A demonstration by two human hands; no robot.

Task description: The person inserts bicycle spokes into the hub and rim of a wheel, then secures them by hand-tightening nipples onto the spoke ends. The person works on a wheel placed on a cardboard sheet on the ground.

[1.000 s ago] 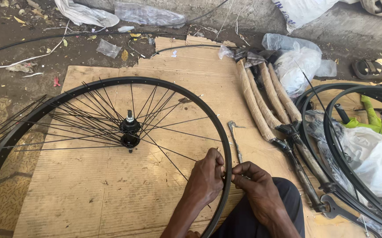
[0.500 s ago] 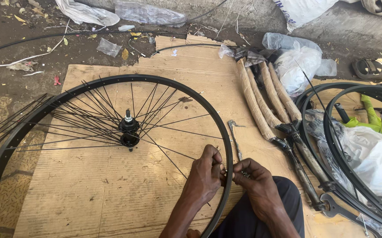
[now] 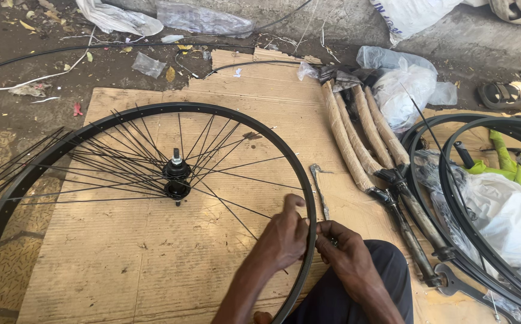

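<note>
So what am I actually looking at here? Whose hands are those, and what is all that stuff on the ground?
There is no machine here: a person wears a camera on the head, so you look down at their own two bare hands. The left hand and right hand meet at the near edge of a black bicycle wheel rim, lying flat on a sheet of cardboard. Thin spokes run from the rim to the hub. What the fingers pinch is too small to see. Beside the rim lies a small metal tool; further right are paper-wrapped frame parts, plastic bags and more rims.
</note>
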